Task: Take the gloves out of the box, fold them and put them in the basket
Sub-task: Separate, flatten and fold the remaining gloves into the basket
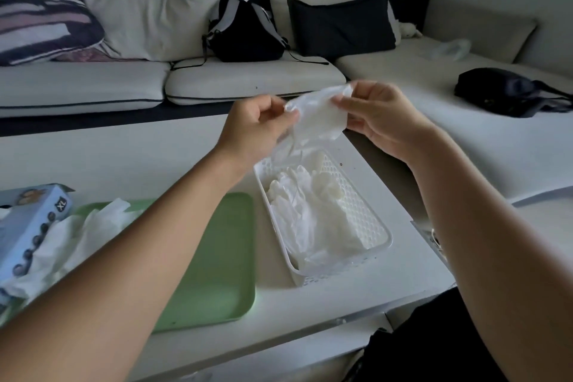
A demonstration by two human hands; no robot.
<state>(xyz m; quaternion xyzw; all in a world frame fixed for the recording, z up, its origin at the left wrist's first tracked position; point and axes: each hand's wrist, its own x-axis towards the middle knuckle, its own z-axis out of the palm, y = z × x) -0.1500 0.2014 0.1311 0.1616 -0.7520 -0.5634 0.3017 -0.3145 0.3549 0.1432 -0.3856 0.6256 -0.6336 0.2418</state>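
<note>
You are looking down at a white table [102, 152] with both bare arms reaching forward. Between your hands, raised above the table, you hold one thin white glove [319, 113]. Your left hand [257, 127] has its fingers curled and pinches the glove's left edge; your right hand [381, 115] pinches the right edge between thumb and fingertips. The glove is stretched loosely between them, and part of it hangs down from your left hand toward the basket.

Directly below the glove sits a white plastic basket [362, 211] with perforated walls, lying lengthwise away from you. Inside it rests a loose heap of white gloves [297, 211] (how neatly they are folded is hard to tell).

To the left of the basket, just beside it, a pale green tray [217, 257] lies flat on the table. At the far left edge, a light blue glove box [28, 226] marked XL lies tilted, with more white gloves [77, 236] spilling from its opening onto the tray's left end.

Beyond the table runs a cream corner sofa [248, 77]. On it sit a black backpack [245, 31] with pale straps, a dark cushion [341, 25], a striped cushion [40, 6] at the far left, and a dark bag [502, 91] on the right section.
</note>
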